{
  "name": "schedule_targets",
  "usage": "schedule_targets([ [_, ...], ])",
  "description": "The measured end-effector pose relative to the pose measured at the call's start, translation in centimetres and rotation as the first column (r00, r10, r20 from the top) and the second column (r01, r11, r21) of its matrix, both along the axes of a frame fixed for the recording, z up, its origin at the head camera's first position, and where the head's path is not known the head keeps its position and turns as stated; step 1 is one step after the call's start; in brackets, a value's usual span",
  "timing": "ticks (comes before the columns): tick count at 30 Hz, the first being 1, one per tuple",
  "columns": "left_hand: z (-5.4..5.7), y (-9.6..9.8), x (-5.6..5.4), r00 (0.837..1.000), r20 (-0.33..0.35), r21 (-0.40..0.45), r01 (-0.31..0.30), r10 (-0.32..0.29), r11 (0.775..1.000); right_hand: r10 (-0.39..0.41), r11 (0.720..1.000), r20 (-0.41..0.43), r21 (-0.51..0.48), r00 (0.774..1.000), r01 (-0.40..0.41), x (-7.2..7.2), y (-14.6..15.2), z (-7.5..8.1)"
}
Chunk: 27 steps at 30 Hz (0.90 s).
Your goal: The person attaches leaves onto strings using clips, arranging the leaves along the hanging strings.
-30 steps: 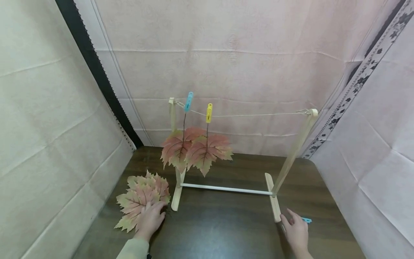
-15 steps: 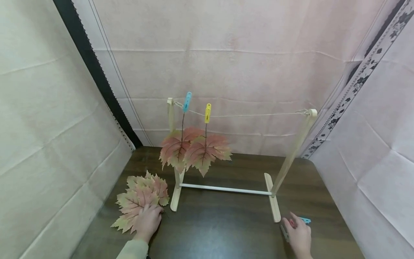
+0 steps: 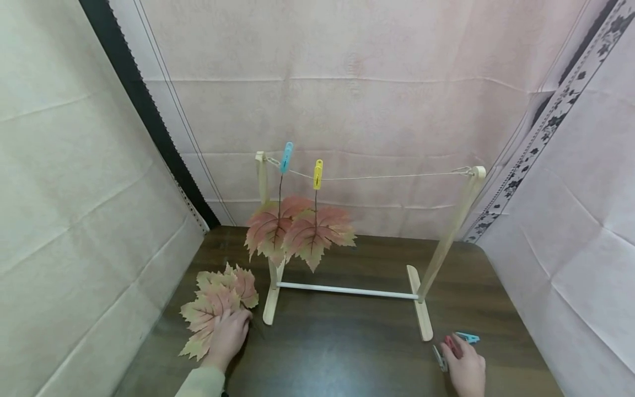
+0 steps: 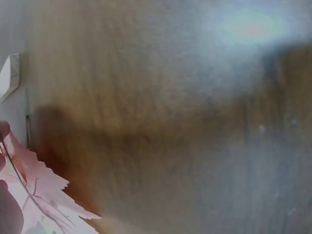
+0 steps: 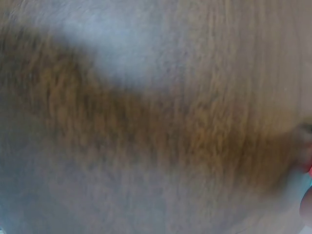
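My left hand (image 3: pixel 227 337) is at the pile of pink-and-yellow maple leaves (image 3: pixel 208 317) on the table's left side. In the left wrist view its fingertips pinch a leaf (image 4: pixel 46 202) by the stem. At the right, my right hand (image 3: pixel 466 368) pinches a red clothespin (image 3: pixel 449 343) between thumb and fingers; only a sliver of it shows in the right wrist view. A grey clothespin (image 3: pixel 439 358) lies just left of this hand, and a blue clothespin (image 3: pixel 468 337) lies just beyond its fingers.
A wooden rack with a string (image 3: pixel 387 177) stands mid-table. From the string hang two maple leaves, one by a light-blue clothespin (image 3: pixel 286 157), one by a yellow clothespin (image 3: pixel 318 175). The rack's right foot (image 3: pixel 420 304) is near my right hand. Cloth walls surround the table.
My right hand has shifted slightly right and nearer, and the red and grey clothespins now show more plainly. My left hand has barely moved; the leaves under it have shifted slightly.
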<state>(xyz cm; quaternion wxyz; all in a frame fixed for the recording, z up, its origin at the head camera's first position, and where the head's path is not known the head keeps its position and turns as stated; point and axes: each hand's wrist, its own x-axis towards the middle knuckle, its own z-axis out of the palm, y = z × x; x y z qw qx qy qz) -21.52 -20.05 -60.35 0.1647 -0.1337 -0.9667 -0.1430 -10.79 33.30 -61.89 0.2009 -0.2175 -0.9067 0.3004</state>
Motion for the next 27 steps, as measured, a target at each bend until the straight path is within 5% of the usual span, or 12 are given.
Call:
schedule_targets([
  [8, 0.6, 0.0, -0.5, 0.987, -0.161, 0.008, 0.022, -0.020, 1.000, 0.017, 1.000, 0.045, 0.011, 0.999, -0.017, 0.3, 0.3, -0.3],
  [16, 2.4, 0.4, -0.8, 0.997, -0.071, 0.001, 0.027, -0.027, 1.000, 0.009, 0.999, 0.167, -0.036, 0.986, -0.003, 0.4, 0.4, -0.2],
  [27, 3.5, 1.3, -1.3, 0.991, -0.123, 0.003, 0.050, -0.049, 0.999, 0.041, 0.999, 0.167, -0.043, 0.985, -0.034, 0.9, 0.2, -1.0],
])
